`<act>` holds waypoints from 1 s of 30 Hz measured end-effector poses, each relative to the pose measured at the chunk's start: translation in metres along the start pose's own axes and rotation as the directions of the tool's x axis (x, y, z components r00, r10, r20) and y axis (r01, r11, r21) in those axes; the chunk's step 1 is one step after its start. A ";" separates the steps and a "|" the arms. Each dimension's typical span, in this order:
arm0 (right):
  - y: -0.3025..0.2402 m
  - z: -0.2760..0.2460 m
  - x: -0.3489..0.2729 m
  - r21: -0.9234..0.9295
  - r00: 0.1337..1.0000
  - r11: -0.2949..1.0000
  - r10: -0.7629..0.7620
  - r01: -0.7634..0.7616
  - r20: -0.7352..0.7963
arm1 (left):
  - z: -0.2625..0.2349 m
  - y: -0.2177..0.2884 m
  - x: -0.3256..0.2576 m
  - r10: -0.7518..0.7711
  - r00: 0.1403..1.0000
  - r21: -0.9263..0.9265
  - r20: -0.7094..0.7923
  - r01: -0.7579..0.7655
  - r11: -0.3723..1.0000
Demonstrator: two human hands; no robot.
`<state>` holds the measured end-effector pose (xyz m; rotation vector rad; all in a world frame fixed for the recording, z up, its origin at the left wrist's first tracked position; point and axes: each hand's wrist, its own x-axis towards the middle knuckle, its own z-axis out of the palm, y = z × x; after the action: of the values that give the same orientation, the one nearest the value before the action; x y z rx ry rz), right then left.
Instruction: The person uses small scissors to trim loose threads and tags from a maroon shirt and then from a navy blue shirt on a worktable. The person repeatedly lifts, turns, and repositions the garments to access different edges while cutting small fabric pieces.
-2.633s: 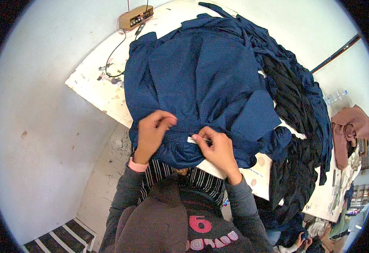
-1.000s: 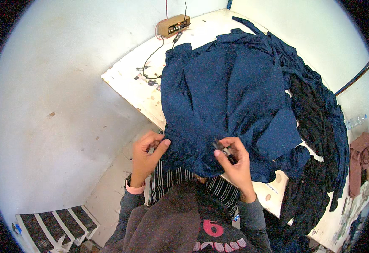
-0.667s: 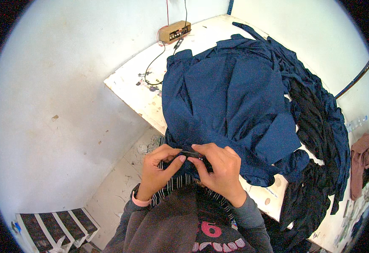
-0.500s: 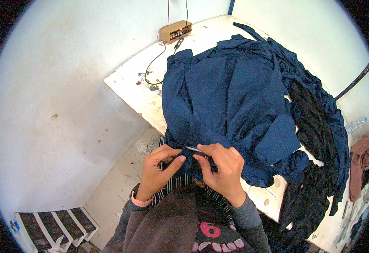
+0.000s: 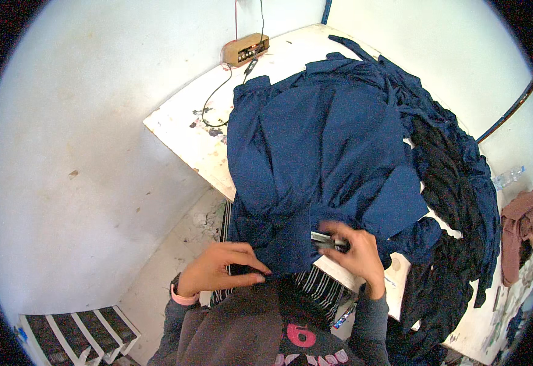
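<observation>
A navy blue garment lies spread over the near part of the white table, its front edge hanging close to my body. My left hand is at its near left edge, thumb and forefinger pinched at the hem. In my right hand are small thread snips with silver blades and a dark handle. They point left across the garment's near right part, and motion smears the fingertips around them.
Dark and navy clothes are heaped along the table's right. A brown box with wires stands by the wall at the back. Farther right are a clear bottle and a brownish-pink cloth. A black-and-white slatted object sits at lower left.
My hands have moved apart: the left went left and down, the right went right and down with the snips. The garment's near edge now lies flatter between them.
</observation>
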<state>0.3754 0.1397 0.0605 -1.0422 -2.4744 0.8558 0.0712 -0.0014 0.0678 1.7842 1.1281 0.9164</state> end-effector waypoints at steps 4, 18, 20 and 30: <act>0.000 -0.008 -0.034 0.245 0.956 0.969 -0.063 -0.010 0.288 | -0.022 -0.037 -0.002 -0.288 0.956 -0.028 0.050 0.290 0.957; -0.012 -0.007 -0.053 0.429 0.986 0.903 -0.034 -0.039 0.162 | -0.137 -0.118 0.231 -0.023 0.791 -0.038 -0.612 0.000 0.999; -0.016 -0.011 -0.055 0.431 0.989 0.898 0.024 -0.086 0.147 | -0.116 -0.057 0.237 0.254 0.847 0.061 -0.467 -0.256 0.965; -0.008 -0.012 -0.069 0.553 0.980 0.825 0.005 -0.117 0.199 | -0.134 -0.043 0.174 0.062 0.997 0.640 0.039 -0.073 0.765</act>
<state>0.4242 0.0892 0.0705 -0.8501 -2.1014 1.6479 -0.0028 0.2053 0.1090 2.3877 1.4970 0.5757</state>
